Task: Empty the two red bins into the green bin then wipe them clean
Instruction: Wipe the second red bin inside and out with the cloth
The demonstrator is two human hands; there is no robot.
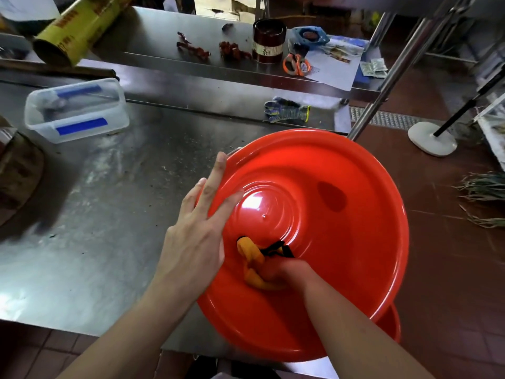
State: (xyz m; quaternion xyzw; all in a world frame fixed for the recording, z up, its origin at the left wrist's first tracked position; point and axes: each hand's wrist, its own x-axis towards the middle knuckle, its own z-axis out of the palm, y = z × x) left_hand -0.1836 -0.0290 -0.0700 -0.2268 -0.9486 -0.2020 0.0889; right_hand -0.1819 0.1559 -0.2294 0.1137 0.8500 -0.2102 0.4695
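Right grip (284, 272) clamps one orange cloth (252, 265) inside one red bin (355, 242); left grip (196, 236) steadies it, fingers straight.

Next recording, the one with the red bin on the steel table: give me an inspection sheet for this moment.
Surface: steel table, smeared with pale residue and crumbs.
Job's things: red bin at the table's edge, with a second red bin showing beneath it; orange cloth inside; green bin not seen.
Clutter: clear lidded box, glove, scissors, dark tin, yellow roll, dried chillies.
Hands: left hand flat against the bin's rim; right hand grips the cloth.
Cables: nothing seen.
Surroundings: red tiled floor, floor drain, white stand base.
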